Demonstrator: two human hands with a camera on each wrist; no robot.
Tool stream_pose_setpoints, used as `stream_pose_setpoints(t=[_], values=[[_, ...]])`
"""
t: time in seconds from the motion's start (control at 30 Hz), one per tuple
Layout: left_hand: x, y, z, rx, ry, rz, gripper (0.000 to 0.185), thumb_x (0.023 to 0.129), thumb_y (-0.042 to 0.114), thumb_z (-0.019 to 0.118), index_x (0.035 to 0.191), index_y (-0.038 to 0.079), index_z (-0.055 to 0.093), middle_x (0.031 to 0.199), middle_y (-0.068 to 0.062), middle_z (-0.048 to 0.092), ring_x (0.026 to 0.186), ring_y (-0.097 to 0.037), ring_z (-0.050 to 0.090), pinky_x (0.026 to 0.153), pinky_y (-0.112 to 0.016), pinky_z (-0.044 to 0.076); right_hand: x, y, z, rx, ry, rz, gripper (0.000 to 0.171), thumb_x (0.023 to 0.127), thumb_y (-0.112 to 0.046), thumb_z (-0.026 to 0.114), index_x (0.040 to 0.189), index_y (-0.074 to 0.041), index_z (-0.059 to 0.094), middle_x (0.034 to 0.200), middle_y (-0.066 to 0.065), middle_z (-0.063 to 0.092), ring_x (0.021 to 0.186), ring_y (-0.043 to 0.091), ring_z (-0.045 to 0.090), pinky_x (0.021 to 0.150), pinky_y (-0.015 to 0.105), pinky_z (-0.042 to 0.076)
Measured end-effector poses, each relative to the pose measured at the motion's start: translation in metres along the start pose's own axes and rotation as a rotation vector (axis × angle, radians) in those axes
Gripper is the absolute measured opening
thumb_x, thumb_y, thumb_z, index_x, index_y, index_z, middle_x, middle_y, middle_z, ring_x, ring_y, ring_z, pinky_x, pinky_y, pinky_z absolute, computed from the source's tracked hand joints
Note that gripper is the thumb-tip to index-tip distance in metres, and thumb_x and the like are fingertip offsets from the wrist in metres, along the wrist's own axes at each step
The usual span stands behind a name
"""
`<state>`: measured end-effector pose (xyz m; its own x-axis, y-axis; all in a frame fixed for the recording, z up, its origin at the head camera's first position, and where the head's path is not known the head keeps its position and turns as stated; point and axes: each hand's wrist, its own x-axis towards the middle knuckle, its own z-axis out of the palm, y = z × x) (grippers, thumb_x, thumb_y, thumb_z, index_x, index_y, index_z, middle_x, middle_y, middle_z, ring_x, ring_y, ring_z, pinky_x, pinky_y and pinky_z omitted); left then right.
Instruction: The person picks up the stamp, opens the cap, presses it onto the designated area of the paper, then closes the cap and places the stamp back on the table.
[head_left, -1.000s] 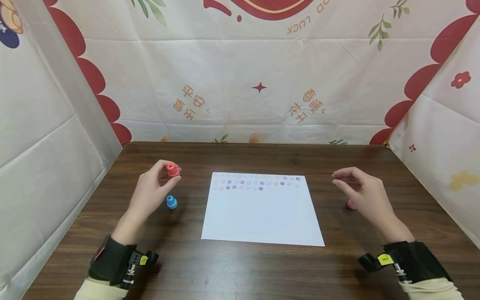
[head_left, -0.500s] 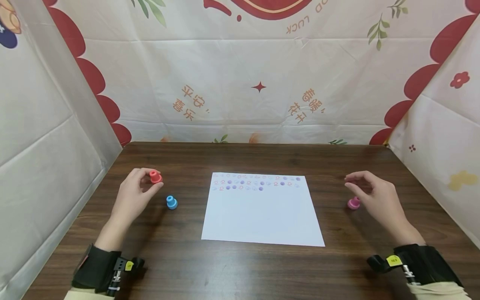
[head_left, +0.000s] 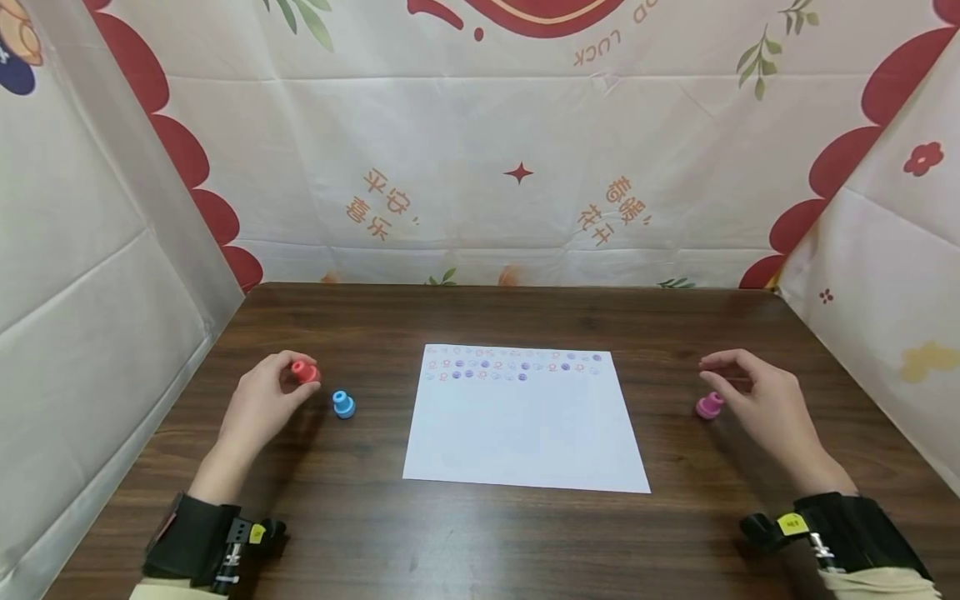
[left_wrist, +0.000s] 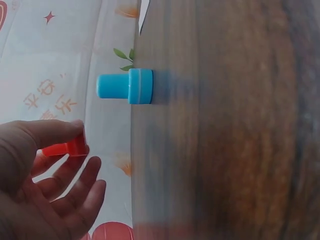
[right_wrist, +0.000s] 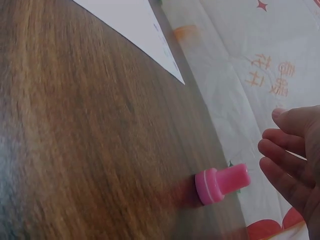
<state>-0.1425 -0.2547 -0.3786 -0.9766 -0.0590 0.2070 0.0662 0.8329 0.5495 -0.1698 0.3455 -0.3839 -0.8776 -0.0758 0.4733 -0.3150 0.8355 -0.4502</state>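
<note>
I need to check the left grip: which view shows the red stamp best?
The head view: the red stamp shows whole, pinched in the left hand. The left wrist view shows only part of it behind the fingers. The right wrist view misses it.

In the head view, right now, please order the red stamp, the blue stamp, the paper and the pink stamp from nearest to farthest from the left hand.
1. red stamp: in the grip of the left hand.
2. blue stamp: on the table just right of that hand.
3. paper: at the table's middle.
4. pink stamp: far right, beside the right hand.
</note>
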Motion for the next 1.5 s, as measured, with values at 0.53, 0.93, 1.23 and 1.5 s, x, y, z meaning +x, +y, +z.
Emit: stream_pose_setpoints(t=[0.53,0.93,1.23,1.5], values=[[0.002,-0.009,0.008,0.14,-0.199,-0.063,0.031,0.09,0.023,0.074,0.115,0.007,0.066,0.105,-0.017,0.068,0.086,-0.026,0.058,0.069,-0.039,0.048,-0.003,0.005,-0.001,-0.011,-0.007,0.026,0.019,0.09,-0.009,0.073,0.108,-0.007,0.068,0.102,0.018,0.073,0.084,-0.031,0.041,0.072,-0.008,0.037],[0.003,-0.007,0.008,0.174,-0.265,-0.085,0.03,0.088,0.021,0.075,0.114,0.007,0.067,0.112,-0.02,0.065,0.092,-0.029,0.059,0.071,-0.043,0.049,-0.004,0.01,0.0,-0.043,-0.018,0.051,0.02,0.089,-0.011,0.074,0.108,-0.007,0.068,0.102,0.019,0.073,0.083,-0.033,0.037,0.07,-0.005,0.04],[0.003,-0.006,0.009,0.195,-0.292,-0.098,0.031,0.086,0.019,0.077,0.112,0.007,0.066,0.113,-0.021,0.063,0.092,-0.031,0.059,0.071,-0.046,0.05,-0.005,0.012,0.002,-0.074,-0.07,0.081,0.025,0.091,-0.015,0.073,0.112,-0.005,0.066,0.106,0.023,0.071,0.094,0.035,0.07,0.077,0.039,0.057],[0.004,-0.006,0.01,0.196,-0.303,-0.099,0.034,0.086,0.02,0.078,0.116,0.008,0.066,0.116,-0.023,0.061,0.094,-0.032,0.058,0.073,-0.047,0.051,-0.006,0.012,0.003,-0.08,-0.106,0.107,0.029,0.092,-0.018,0.072,0.116,-0.003,0.064,0.109,0.026,0.07,0.099,0.045,0.067,0.083,0.056,0.053]])
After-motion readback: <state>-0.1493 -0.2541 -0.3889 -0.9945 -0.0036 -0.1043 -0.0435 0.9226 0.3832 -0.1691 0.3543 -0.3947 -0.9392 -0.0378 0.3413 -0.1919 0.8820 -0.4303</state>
